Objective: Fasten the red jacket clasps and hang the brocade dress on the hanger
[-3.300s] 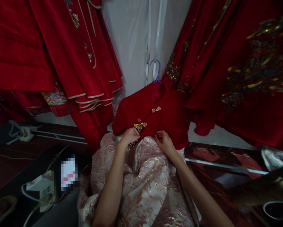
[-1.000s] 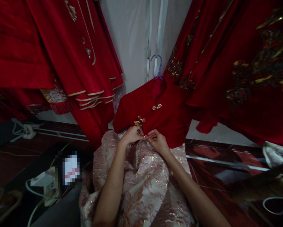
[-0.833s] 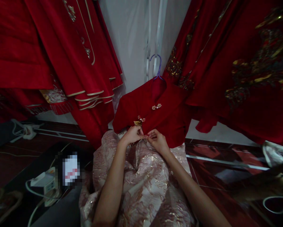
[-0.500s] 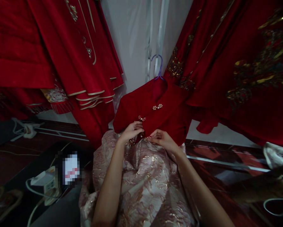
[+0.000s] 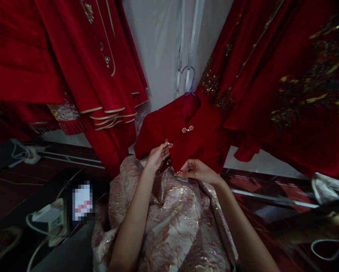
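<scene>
A red jacket on a purple hanger spreads in front of me, its lower part over my lap. My left hand has its fingers closed at the jacket's front edge, beside a beaded flower clasp. Another beaded clasp joins the front higher up, near the neck. Lower down, my right hand pinches the jacket's front corner by a small beaded fastening. Beneath both hands lies shiny pink-and-gold brocade fabric.
Red garments with gold trim hang at left, and red garments with gold embroidery at right. A power strip with cables sits beside a lit, blurred-out screen at lower left. Metal rack poles stand behind the hanger.
My left hand has moved slightly up and right along the jacket edge to the beaded clasp. My right hand stays at the lower corner, turned a little and slightly lower.
</scene>
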`<state>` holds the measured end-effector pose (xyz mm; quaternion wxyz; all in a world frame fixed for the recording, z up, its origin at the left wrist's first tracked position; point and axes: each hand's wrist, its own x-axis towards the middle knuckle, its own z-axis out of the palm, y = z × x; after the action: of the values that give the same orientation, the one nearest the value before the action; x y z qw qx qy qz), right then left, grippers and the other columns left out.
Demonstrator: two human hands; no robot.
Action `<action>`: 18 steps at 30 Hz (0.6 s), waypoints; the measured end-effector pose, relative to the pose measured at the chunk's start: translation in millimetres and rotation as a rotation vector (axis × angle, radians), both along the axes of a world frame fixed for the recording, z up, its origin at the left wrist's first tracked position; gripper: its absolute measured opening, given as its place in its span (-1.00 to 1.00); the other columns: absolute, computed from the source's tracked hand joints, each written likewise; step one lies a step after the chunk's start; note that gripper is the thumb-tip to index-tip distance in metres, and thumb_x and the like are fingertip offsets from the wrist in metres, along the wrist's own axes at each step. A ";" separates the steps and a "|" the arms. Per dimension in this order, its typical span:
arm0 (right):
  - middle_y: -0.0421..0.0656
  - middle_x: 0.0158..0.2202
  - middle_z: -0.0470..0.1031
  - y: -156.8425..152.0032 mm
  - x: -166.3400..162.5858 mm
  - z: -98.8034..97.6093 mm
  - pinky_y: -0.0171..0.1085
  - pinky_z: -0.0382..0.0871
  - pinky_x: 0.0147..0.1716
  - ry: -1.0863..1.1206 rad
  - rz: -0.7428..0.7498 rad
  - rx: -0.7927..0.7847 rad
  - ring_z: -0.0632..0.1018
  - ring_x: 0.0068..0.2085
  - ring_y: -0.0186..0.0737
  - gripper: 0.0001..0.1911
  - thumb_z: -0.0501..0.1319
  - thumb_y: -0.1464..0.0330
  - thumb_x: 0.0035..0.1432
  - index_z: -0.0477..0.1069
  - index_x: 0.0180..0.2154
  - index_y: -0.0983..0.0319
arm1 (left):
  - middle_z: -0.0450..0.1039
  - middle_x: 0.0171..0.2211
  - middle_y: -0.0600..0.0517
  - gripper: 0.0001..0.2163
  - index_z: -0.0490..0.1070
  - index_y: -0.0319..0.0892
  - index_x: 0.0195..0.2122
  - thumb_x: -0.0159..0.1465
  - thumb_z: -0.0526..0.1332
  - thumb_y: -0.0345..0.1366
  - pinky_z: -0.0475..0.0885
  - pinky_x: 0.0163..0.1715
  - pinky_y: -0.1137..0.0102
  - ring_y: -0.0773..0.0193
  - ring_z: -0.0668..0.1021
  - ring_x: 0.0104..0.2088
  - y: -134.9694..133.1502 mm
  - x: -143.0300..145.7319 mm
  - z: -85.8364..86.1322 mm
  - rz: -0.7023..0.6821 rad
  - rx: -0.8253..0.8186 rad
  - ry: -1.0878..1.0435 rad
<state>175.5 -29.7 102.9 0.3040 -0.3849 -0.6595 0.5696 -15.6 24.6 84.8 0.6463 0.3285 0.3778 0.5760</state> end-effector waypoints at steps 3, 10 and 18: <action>-0.22 -0.48 0.49 -0.5 -2.8 -0.6 -0.34 0.39 -0.38 0.003 -0.007 -0.003 0.47 -0.47 -0.41 -0.74 0.38 0.32 -0.19 0.38 -0.45 0.27 | 0.51 -0.13 -0.09 -0.76 0.48 -0.23 -0.27 0.10 0.29 -0.19 0.43 -0.18 0.45 0.39 0.55 -0.29 0.2 1.2 0.7 0.028 -0.006 0.024; -0.22 -0.47 0.49 -0.4 -4.2 -2.7 -0.35 0.38 -0.40 0.016 0.016 0.008 0.47 -0.46 -0.41 -0.71 0.38 0.27 -0.19 0.36 -0.45 0.27 | 0.54 -0.19 -0.12 -0.75 0.49 -0.28 -0.30 0.07 0.30 -0.20 0.42 -0.21 0.45 0.35 0.56 -0.29 1.7 3.2 -2.1 0.091 0.064 0.106; -0.21 -0.47 0.49 -0.7 -1.0 -0.2 -0.34 0.39 -0.38 -0.006 0.026 0.019 0.48 -0.45 -0.40 -0.71 0.38 0.26 -0.17 0.37 -0.42 0.27 | 0.56 -0.34 -0.06 -0.75 0.48 -0.28 -0.38 -0.01 0.33 -0.20 0.45 -0.32 0.43 0.32 0.55 -0.36 1.4 9.7 0.9 0.232 0.085 0.243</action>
<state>174.4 -30.4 102.7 0.2984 -0.3752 -0.6706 0.5661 -5.9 26.0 85.7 0.5107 0.3770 0.4640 0.6179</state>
